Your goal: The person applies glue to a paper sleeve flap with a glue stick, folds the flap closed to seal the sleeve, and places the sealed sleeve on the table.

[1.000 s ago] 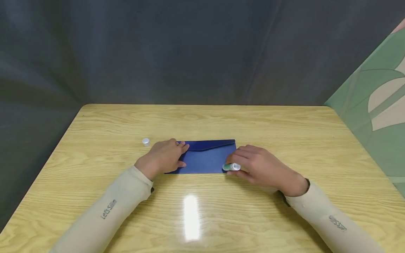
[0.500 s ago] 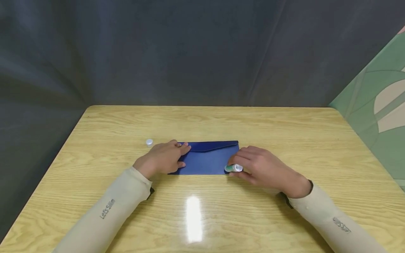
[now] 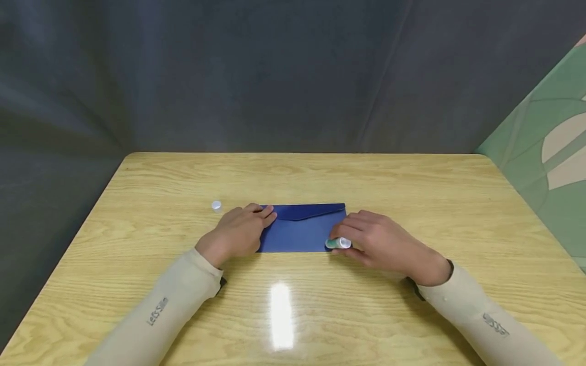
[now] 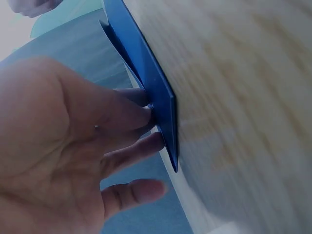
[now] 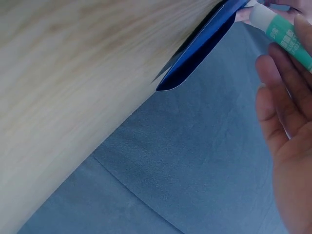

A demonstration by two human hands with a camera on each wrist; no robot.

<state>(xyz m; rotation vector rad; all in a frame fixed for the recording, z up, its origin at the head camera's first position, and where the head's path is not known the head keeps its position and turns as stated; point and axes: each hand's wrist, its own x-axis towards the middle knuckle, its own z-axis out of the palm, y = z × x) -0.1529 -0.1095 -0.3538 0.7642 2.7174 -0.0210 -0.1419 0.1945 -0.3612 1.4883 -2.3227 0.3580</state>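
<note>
A blue envelope (image 3: 297, 236) lies flat on the wooden table, its darker flap (image 3: 304, 211) along the far side. My left hand (image 3: 238, 231) rests on the envelope's left end; in the left wrist view the extended fingers (image 4: 134, 153) touch its surface. At the near right corner, my right hand (image 3: 375, 243) grips a glue stick (image 3: 338, 243) with a white and green barrel. The stick's tip is over that corner, but whether it touches the paper is hidden. In the right wrist view the glue stick's green label (image 5: 287, 36) shows between thumb and fingers.
A small white cap (image 3: 216, 206) sits on the table (image 3: 366, 178) beyond my left hand. Dark cloth (image 3: 274, 76) hangs behind the table's far edge. A green patterned surface (image 3: 540, 137) is at the far right.
My left hand has shifted slightly, its thumb drawn back from the top of the envelope. The right hand keeps the glue stick at the same corner. The head view has shifted a little.
</note>
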